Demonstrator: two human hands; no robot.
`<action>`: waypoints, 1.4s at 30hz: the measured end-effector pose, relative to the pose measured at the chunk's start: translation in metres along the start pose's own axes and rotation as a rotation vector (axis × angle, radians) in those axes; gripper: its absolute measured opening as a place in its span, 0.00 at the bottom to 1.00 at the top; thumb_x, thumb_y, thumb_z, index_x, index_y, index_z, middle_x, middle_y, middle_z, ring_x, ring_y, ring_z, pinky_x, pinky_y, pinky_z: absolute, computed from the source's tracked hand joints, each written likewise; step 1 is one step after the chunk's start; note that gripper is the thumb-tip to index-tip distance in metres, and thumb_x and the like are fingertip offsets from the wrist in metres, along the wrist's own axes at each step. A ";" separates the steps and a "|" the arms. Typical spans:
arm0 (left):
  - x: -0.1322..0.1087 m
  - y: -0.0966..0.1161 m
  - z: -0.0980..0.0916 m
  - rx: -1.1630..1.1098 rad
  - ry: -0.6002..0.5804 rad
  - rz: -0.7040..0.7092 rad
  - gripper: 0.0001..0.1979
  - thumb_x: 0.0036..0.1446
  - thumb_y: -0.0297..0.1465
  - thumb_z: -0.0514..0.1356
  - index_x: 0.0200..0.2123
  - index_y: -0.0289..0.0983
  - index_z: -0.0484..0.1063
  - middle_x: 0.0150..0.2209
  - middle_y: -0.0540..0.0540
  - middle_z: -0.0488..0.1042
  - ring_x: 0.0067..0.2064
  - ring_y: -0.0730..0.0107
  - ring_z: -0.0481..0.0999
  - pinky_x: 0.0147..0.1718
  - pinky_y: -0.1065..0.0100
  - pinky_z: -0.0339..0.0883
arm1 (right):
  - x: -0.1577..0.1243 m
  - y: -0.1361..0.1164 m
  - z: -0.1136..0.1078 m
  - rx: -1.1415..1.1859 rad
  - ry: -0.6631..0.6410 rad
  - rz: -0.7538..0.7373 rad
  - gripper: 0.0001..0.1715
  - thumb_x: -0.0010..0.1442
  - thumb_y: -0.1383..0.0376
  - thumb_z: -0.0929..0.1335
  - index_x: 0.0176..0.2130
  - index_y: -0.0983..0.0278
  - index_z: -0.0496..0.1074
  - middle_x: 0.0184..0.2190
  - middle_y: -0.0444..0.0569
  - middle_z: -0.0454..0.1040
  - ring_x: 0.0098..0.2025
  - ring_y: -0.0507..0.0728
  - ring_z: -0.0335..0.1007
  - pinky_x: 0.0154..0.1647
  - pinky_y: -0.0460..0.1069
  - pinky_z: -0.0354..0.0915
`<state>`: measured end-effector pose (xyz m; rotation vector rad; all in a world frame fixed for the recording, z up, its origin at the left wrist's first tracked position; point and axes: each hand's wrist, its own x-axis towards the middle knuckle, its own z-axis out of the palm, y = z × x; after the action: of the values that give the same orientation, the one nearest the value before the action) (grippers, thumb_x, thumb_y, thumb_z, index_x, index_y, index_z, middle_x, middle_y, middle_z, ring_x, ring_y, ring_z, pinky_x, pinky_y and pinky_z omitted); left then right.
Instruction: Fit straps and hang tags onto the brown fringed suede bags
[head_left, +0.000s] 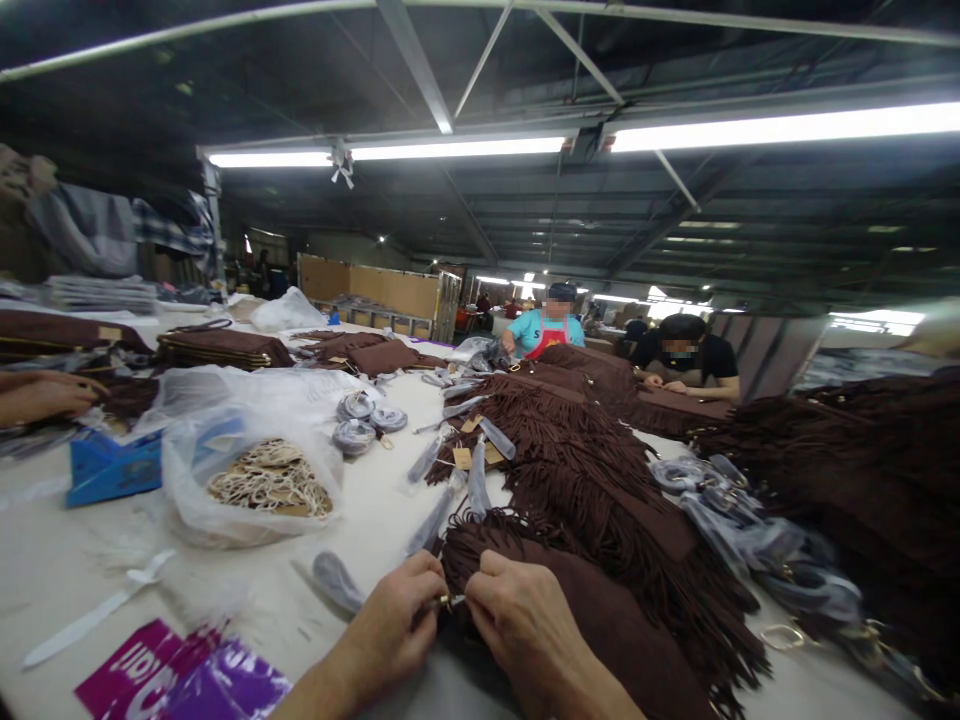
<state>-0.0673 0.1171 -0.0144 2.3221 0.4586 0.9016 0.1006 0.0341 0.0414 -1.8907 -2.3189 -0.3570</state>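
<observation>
My left hand (401,612) is closed in a pinch at a small gold-coloured metal clasp (447,601) at the edge of a brown fringed bag (615,620). Just right of it, my right hand (521,610) is closed too, fingertips at the same edge; what they pinch is hidden by the fingers. Fringe spreads along the bag's far side, and its plain panel runs to the right under my right hand. A plastic-wrapped grey piece (336,580) lies left of my left hand.
More brown fringed bags (577,470) are piled ahead. A plastic bag (187,505) holds tags with cream strings. Wrapped coiled straps (367,420) lie beyond it, others (787,570) at right. Purple packaging (187,675) lies front left. Two people work across the table; another person's hand (49,395) shows left.
</observation>
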 end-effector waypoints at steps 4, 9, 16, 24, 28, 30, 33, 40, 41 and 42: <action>0.001 0.003 -0.002 0.002 -0.008 -0.010 0.11 0.48 0.18 0.50 0.29 0.39 0.67 0.35 0.46 0.70 0.38 0.66 0.71 0.38 0.67 0.66 | 0.005 -0.001 -0.006 -0.034 -0.071 -0.042 0.10 0.62 0.70 0.68 0.29 0.62 0.75 0.29 0.44 0.75 0.26 0.51 0.67 0.22 0.50 0.41; 0.000 0.003 -0.003 -0.009 -0.004 0.004 0.11 0.46 0.17 0.51 0.28 0.38 0.66 0.34 0.47 0.70 0.38 0.66 0.71 0.37 0.68 0.65 | 0.014 -0.002 -0.007 -0.058 -0.092 -0.101 0.10 0.61 0.68 0.69 0.28 0.62 0.77 0.27 0.44 0.74 0.21 0.51 0.60 0.20 0.50 0.40; 0.002 0.003 -0.004 -0.025 -0.005 -0.028 0.11 0.47 0.18 0.50 0.27 0.38 0.67 0.33 0.47 0.70 0.37 0.67 0.71 0.36 0.68 0.64 | 0.021 -0.003 0.003 0.038 -0.132 -0.105 0.11 0.60 0.68 0.71 0.26 0.63 0.77 0.26 0.44 0.76 0.23 0.51 0.63 0.20 0.50 0.41; 0.005 0.003 -0.010 -0.042 0.021 -0.084 0.08 0.50 0.21 0.51 0.30 0.39 0.64 0.30 0.50 0.67 0.33 0.68 0.67 0.33 0.68 0.60 | 0.016 -0.003 0.011 0.279 -0.070 0.027 0.06 0.61 0.68 0.71 0.31 0.61 0.78 0.30 0.44 0.78 0.32 0.54 0.73 0.28 0.46 0.53; 0.005 -0.002 -0.011 -0.050 0.024 -0.079 0.08 0.52 0.22 0.53 0.35 0.39 0.64 0.32 0.50 0.67 0.35 0.67 0.67 0.34 0.69 0.61 | 0.017 0.000 0.023 0.739 -0.024 0.119 0.10 0.57 0.73 0.68 0.26 0.64 0.74 0.23 0.40 0.71 0.30 0.53 0.67 0.30 0.46 0.52; 0.005 -0.005 -0.010 -0.038 0.045 -0.008 0.08 0.54 0.22 0.51 0.36 0.39 0.63 0.37 0.48 0.68 0.38 0.66 0.68 0.37 0.68 0.63 | 0.021 0.003 0.033 0.946 -0.055 0.142 0.10 0.54 0.73 0.67 0.22 0.64 0.71 0.20 0.38 0.66 0.27 0.51 0.62 0.28 0.46 0.50; 0.004 -0.008 -0.012 0.081 0.090 0.115 0.09 0.54 0.20 0.49 0.31 0.39 0.64 0.44 0.44 0.69 0.41 0.65 0.69 0.39 0.66 0.63 | 0.027 0.008 0.045 1.071 -0.121 0.167 0.09 0.51 0.70 0.66 0.21 0.64 0.67 0.18 0.38 0.61 0.24 0.51 0.56 0.25 0.45 0.48; -0.004 0.011 -0.018 0.434 0.049 0.105 0.11 0.46 0.18 0.54 0.27 0.39 0.70 0.40 0.45 0.72 0.42 0.58 0.69 0.40 0.57 0.61 | 0.032 0.021 0.052 1.316 -0.192 0.276 0.12 0.49 0.59 0.67 0.22 0.63 0.64 0.19 0.39 0.58 0.25 0.51 0.51 0.26 0.46 0.48; -0.006 0.013 -0.016 0.455 0.055 0.085 0.11 0.47 0.18 0.54 0.28 0.39 0.71 0.43 0.44 0.73 0.44 0.55 0.68 0.42 0.55 0.61 | 0.031 0.023 0.052 1.339 -0.197 0.286 0.13 0.48 0.58 0.68 0.22 0.63 0.64 0.19 0.39 0.58 0.25 0.51 0.51 0.26 0.46 0.47; -0.007 0.014 -0.013 0.472 0.070 0.070 0.12 0.49 0.19 0.55 0.30 0.39 0.73 0.47 0.43 0.73 0.47 0.53 0.68 0.45 0.52 0.61 | 0.031 0.024 0.051 1.359 -0.202 0.296 0.13 0.48 0.57 0.68 0.22 0.63 0.64 0.19 0.39 0.58 0.25 0.51 0.50 0.26 0.46 0.47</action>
<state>-0.0799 0.1083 -0.0011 2.7503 0.6842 0.9943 0.1201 0.0812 0.0021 -1.4091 -1.4791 1.1629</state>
